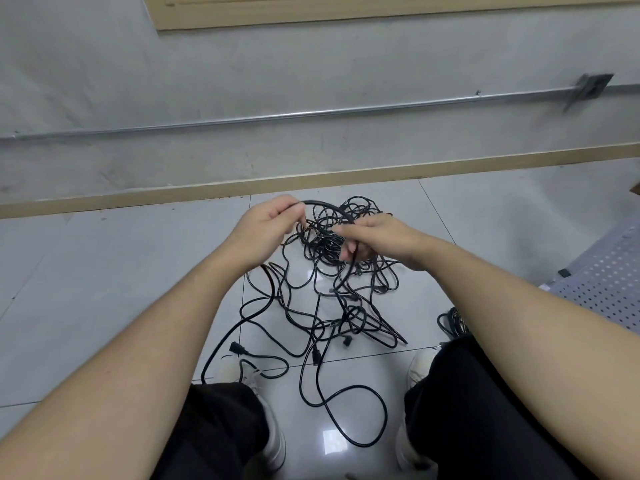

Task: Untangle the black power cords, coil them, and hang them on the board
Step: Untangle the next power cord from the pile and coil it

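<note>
A tangle of black power cords (pixel 332 299) lies on the pale tiled floor between my feet and the wall. My left hand (pixel 266 226) pinches one black cord (pixel 329 206) that arcs over to my right hand (pixel 370 239). The right hand's fingers curl round the same cord, which drops from it down into the tangle. Loose loops and plugs (pixel 236 348) trail toward my shoes. A white perforated board (pixel 609 282) lies flat on the floor at the right edge.
A second small bundle of black cord (pixel 452 320) sits on the floor by my right arm. The grey wall with a metal conduit pipe (pixel 311 114) and tan skirting stands close ahead. My shoes (pixel 235 372) and dark trousers fill the bottom.
</note>
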